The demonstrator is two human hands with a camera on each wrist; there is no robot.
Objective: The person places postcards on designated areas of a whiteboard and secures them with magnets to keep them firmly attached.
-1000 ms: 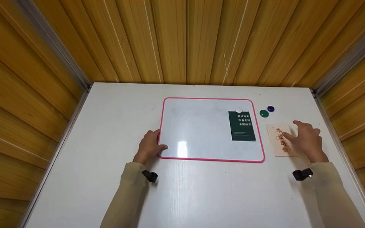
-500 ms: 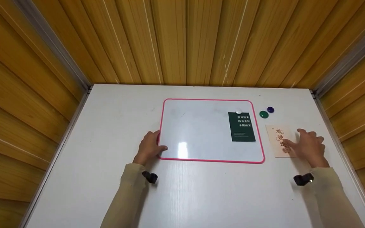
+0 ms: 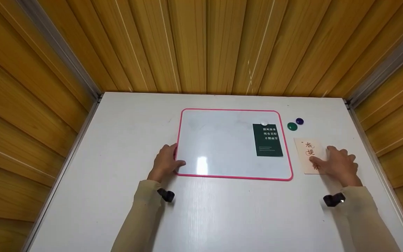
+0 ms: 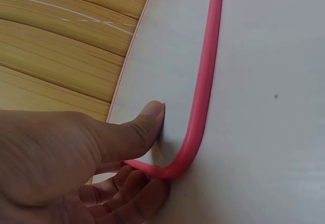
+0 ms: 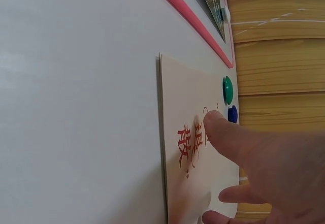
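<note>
Your left hand (image 3: 164, 161) had the whiteboard (image 3: 219, 145) by its left edge, close to the near-left corner: thumb flat over the white face, fingers curled against the rim below. Grip looked closed on the frame.

Your right hand (image 3: 343, 167) was spread over the right side of the cream card (image 3: 304, 155), thumb out above the lettering, fingers apart at the card's right side. Wide gap between thumb and fingers, no pinch visible; can't tell if the thumb touched the card.

Whiteboard lay flat on the table (image 3: 222, 217), long sides roughly parallel to the table's far edge. It carried a dark green card (image 3: 268, 141) along its right edge, with a pale disc (image 3: 264, 123) on that card's top edge.

Whiteboard looks: pink frame, rounded corners, faint grey smudges, light glare by the near-left corner.

Cream card sat on the table just off the board's right edge, between it and the table's right edge. Orange-red characters ran down it, partly covered by your thumb. Its near edge showed more than one thin layer.

Green disc (image 3: 292, 126) and blue disc (image 3: 299, 121) were on the table, off the board's far-right corner, side by side; can't tell if touching. Wood-look walls (image 3: 187, 45) stood along the table's far, left and right edges.
</note>
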